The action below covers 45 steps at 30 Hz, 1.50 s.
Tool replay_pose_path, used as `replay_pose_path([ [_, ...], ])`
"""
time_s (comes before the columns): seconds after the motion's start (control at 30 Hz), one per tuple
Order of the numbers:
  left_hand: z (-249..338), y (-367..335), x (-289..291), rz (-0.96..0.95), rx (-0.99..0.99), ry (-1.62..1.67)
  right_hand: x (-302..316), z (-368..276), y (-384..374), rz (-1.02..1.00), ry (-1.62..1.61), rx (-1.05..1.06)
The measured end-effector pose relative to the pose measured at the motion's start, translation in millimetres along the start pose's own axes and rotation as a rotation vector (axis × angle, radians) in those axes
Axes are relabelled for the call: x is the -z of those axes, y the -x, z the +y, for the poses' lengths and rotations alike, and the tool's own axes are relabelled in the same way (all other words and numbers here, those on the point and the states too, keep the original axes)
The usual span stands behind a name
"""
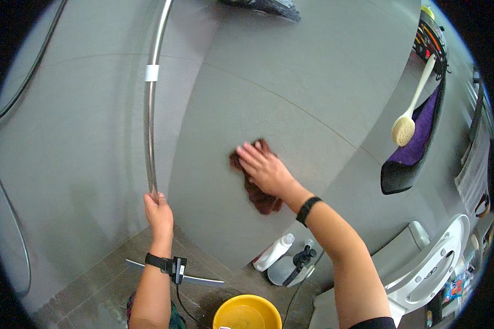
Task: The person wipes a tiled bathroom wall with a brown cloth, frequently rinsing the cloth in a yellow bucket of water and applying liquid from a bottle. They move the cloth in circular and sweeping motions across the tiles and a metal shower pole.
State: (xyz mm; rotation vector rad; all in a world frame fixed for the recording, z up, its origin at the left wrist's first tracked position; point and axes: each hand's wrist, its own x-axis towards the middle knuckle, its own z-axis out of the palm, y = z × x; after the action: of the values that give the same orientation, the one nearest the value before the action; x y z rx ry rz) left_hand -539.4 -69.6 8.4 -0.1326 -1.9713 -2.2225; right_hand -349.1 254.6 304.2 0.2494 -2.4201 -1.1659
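Note:
My right hand (264,170) presses a dark brown cloth (262,200) against the grey tiled wall (313,159), its fingers stretched over the top of it. The cloth hangs bunched below the palm. Lower left, my left hand (159,213) is closed around a long shiny metal pole (150,126) with a white collar, which runs up past the top of the view. A thin straight blade (203,281) lies on the floor behind my left wrist; my forearm hides whether it joins the pole.
A yellow basin (247,315) stands at the bottom, near a white bottle (274,252) and a clear spray bottle (285,270). The toilet (422,274) is at lower right, its lid raised. A long-handled brush (405,129) hangs at right. A dark hose (30,77) curves down the left.

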Motion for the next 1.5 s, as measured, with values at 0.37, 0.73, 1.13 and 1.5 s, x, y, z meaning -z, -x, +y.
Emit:
replay_pose_path([
  [0.37, 0, 41, -5, -0.041, 0.086, 0.035, 126, 214, 9, 0.258, 0.418, -0.334],
  [0.73, -20, 15, -1, -0.014, 0.012, -0.015, 44, 185, -183, 0.449, 0.292, -0.437],
  [1.13, -4, 29, 0, -0.058, 0.112, 0.002, -57, 15, -87, -0.035, 0.118, 0.118],
  [1.5, -31, 22, -9, 0.032, 0.032, 0.101, 29, 205, -232, 0.541, 0.398, -0.398],
])
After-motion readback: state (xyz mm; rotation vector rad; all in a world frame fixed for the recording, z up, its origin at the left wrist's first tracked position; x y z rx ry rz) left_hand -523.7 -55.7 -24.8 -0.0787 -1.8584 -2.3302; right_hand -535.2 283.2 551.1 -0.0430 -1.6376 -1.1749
